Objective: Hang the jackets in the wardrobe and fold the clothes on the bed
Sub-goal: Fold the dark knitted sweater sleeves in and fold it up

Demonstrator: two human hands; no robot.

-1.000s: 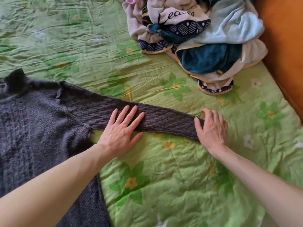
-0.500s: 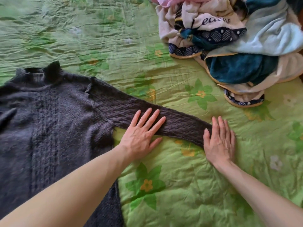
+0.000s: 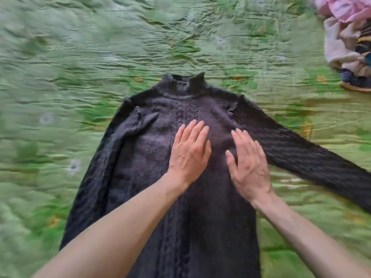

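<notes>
A dark grey knitted sweater [image 3: 200, 207] lies flat on the bed, collar pointing away from me. One sleeve stretches out to the right; the other lies folded down along the left side of the body. My left hand [image 3: 189, 155] lies flat on the chest of the sweater with straight fingers. My right hand [image 3: 248, 165] hovers or rests just to the right of it, fingers straight, over the chest near the right armhole. Neither hand grips the knit.
The bed is covered with a wrinkled green floral sheet [image 3: 80, 57]. A pile of unfolded clothes [image 3: 349, 41], pink, beige and dark blue, sits at the far right edge of the view. The picture is blurred by head motion.
Both hands left the outstretched right sleeve and moved left onto the sweater's chest. My view swung left, so the whole sweater is centred and the clothes pile slid to the right edge.
</notes>
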